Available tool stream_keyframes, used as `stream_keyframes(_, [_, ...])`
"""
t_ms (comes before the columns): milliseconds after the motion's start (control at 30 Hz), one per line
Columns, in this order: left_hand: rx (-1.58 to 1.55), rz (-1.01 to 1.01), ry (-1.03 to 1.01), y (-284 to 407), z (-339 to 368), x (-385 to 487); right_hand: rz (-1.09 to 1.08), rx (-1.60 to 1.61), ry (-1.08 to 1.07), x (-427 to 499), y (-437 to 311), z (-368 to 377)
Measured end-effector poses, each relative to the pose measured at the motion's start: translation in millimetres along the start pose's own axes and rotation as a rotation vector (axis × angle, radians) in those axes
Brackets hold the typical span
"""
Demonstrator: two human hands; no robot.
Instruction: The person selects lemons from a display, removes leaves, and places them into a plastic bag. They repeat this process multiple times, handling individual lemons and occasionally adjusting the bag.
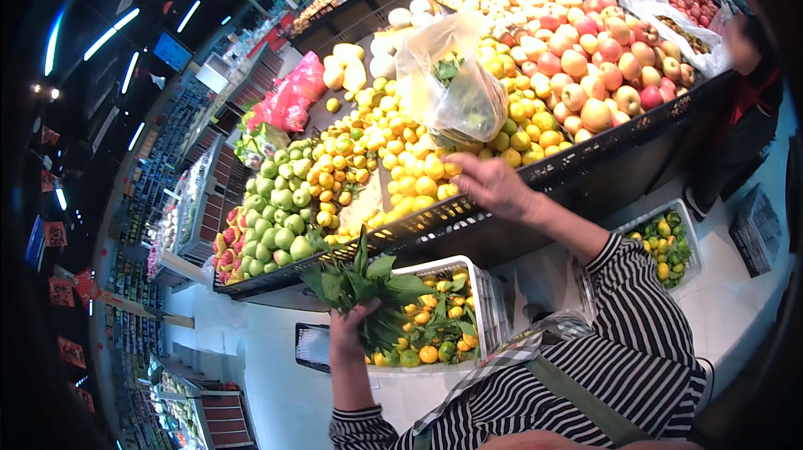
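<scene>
My left hand (352, 327) is closed around a bunch of leafy green stems (370, 284), held over a white plastic crate (473, 265) of small oranges with leaves. My right hand (492, 185) is over the front edge of the fruit display, its fingers bent beside the yellow citrus fruit (426, 185); I see nothing held in it. Just beyond those fingers, a clear plastic bag (455, 83) with green leaves inside rests on the citrus. Green pears (279, 224) and small orange citrus (332, 164) lie to the left, apples (596, 80) to the right.
The display's black slatted edge (439, 213) runs across in front of me. A second crate of leafy oranges (668, 246) and a dark crate (756, 230) stand on the floor at the right. Another person (746, 73) is at the display's right end. A pink bag (292, 95) lies at the back left.
</scene>
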State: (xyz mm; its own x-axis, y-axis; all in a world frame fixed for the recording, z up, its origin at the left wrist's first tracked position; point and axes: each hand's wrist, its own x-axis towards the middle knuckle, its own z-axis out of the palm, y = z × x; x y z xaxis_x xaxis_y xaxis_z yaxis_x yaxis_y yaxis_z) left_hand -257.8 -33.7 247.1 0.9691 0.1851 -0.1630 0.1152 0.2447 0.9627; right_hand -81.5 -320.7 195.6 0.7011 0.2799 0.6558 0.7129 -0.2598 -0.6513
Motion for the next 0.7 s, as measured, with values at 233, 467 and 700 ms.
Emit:
stream_keyframes(233, [0.380,-0.020,-0.186,108,60,98,-0.125,-0.440,0.141,108,48,-64])
stream_keyframes(467, [0.041,-0.087,-0.525,109,184,207,-0.055,-0.712,-0.030,129,110,-78])
stream_keyframes(700, [-0.151,0.090,-0.289,65,281,293,-0.083,-0.549,0.166,99,125,-97])
